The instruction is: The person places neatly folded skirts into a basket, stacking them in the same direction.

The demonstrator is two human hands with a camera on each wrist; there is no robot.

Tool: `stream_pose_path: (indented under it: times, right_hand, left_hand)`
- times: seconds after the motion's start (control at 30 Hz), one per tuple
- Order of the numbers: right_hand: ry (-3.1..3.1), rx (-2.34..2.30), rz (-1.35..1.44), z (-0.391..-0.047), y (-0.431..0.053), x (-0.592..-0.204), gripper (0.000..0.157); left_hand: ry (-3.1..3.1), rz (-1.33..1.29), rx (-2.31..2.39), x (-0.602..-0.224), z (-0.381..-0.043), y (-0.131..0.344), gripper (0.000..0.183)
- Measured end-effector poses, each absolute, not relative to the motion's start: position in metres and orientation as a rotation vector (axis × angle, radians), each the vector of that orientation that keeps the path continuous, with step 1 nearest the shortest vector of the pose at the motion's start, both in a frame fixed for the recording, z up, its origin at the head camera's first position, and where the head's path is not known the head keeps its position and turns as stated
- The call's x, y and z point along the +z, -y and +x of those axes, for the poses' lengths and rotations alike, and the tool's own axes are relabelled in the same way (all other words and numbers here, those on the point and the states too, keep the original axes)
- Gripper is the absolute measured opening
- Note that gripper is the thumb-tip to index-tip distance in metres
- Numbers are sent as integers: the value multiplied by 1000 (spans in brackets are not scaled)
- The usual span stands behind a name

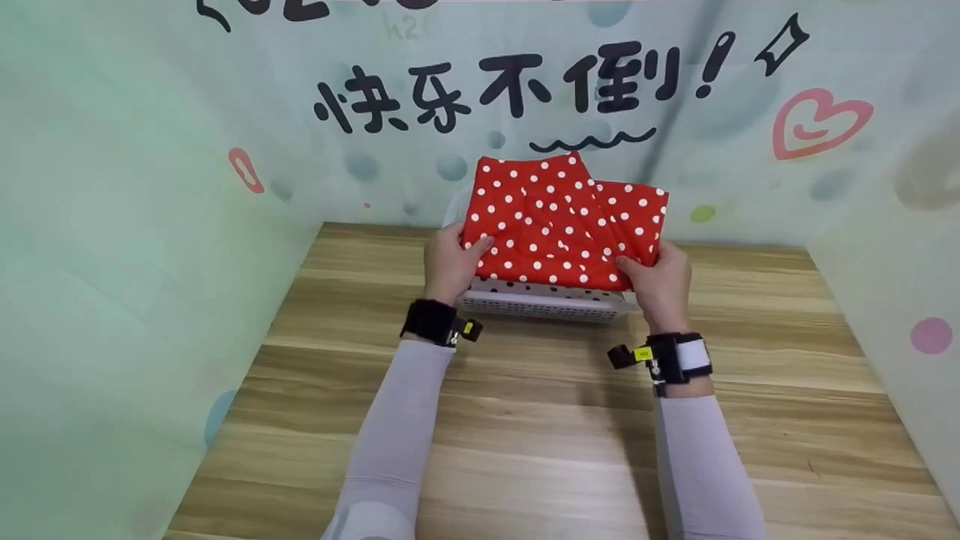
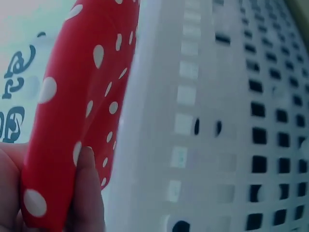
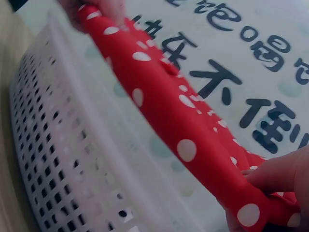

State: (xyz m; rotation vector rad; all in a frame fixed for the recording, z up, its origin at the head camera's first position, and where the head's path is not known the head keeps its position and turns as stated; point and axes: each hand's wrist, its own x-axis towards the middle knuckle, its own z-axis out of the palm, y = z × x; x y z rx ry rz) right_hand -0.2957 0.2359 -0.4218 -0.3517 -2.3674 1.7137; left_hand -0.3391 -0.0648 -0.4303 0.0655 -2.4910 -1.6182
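A folded red cloth with white polka dots [image 1: 536, 225] is held up between both hands over a white plastic basket [image 1: 540, 306] with holed walls. At the cloth's left edge, my left hand [image 1: 450, 262] pinches it, thumb on top; the left wrist view shows the fold [image 2: 53, 125] between thumb and fingers. My right hand [image 1: 664, 281] pinches the lower right corner, and in the right wrist view its thumb [image 3: 277, 174] lies over the fold. Below the cloth, white material with dark dots [image 1: 544, 289] shows inside the basket; most of the interior is hidden.
The basket stands on a wood-grain table [image 1: 525, 435], close to the back wall sheet [image 1: 375, 172] printed with black characters and coloured shapes. Pale side walls [image 1: 150, 262] border the table left and right. A camera is strapped to each wrist.
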Motion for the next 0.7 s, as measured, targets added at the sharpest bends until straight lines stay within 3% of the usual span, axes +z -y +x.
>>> stream_pose_path:
  times: [0.3,0.53,0.7]
  right_hand:
    - [2455,1373,-278,-302,-223,-438,36]
    - [2480,1206,-253,-302,-226,-436,61]
    - [2468,1171,-214,-301,-224,-436,56]
  left_hand:
    - [2571,114,-1391,-438,-341,59,31]
    - [2618,167,-1134,-434,-335,57,62]
    - [2594,116,-1113,-432,-332,56,64]
